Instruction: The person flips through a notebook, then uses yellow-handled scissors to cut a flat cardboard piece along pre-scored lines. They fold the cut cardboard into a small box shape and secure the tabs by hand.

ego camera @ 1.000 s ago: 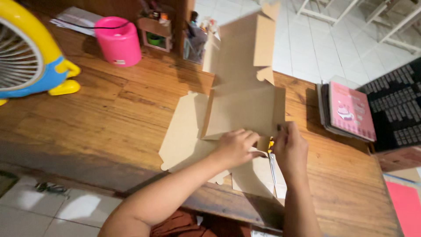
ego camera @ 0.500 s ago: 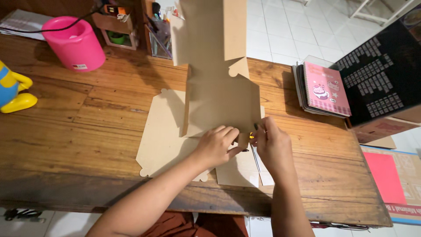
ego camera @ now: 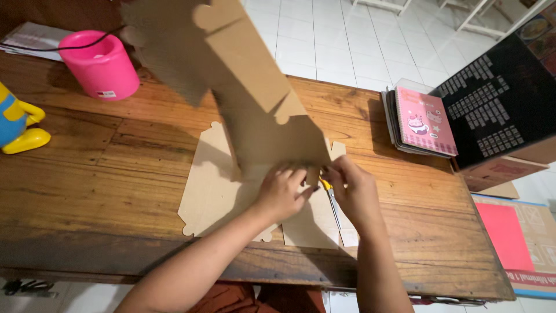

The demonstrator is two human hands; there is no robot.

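Observation:
A brown die-cut cardboard box blank [ego camera: 255, 98] stands upright and leans to the left above the wooden table [ego camera: 116, 174]. My left hand [ego camera: 282, 191] pinches its lower edge at the middle. My right hand [ego camera: 353, 188] grips the same lower edge at its right corner. More flat cardboard blanks [ego camera: 211, 185] lie on the table under both hands. A thin tool with a yellow handle [ego camera: 329, 191] lies on the blanks between my hands.
A pink cylindrical container [ego camera: 101, 64] with a black cord stands at the back left. A yellow and blue fan [ego camera: 17, 124] is at the left edge. A pink notebook stack [ego camera: 420, 122] and a black keyboard [ego camera: 492, 110] lie at the right.
The upright cardboard blank has swung from straight up to leaning left. Both hands stay on its lower edge. The view has shifted slightly.

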